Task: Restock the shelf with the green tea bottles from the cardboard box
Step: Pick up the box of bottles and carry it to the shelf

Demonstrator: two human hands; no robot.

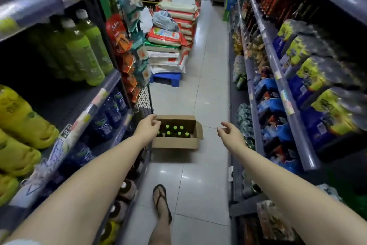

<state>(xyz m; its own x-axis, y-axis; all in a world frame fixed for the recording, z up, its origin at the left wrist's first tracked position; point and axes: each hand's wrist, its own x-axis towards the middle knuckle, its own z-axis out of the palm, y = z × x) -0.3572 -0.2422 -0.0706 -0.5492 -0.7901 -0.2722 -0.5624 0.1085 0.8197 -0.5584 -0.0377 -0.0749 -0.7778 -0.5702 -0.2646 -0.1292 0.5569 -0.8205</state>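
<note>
An open cardboard box (174, 142) sits on the aisle floor ahead of me. Several green-capped tea bottles (174, 131) stand upright inside it. My left hand (148, 126) reaches out over the box's left rim, fingers loosely curled, holding nothing. My right hand (228, 132) hovers to the right of the box, apart from it, fingers spread and empty. On the left shelf (99, 94) at chest height stand several green tea bottles (83, 52) with white caps, with bare shelf room to their left.
Yellow jugs (17, 125) fill the left shelf's near end, blue bottles (111, 111) the shelf below. Stacked rice sacks (170, 46) on a blue pallet stand beyond the box. Packed shelves (288, 86) line the right side. My sandalled foot (160, 203) is on the tiled floor.
</note>
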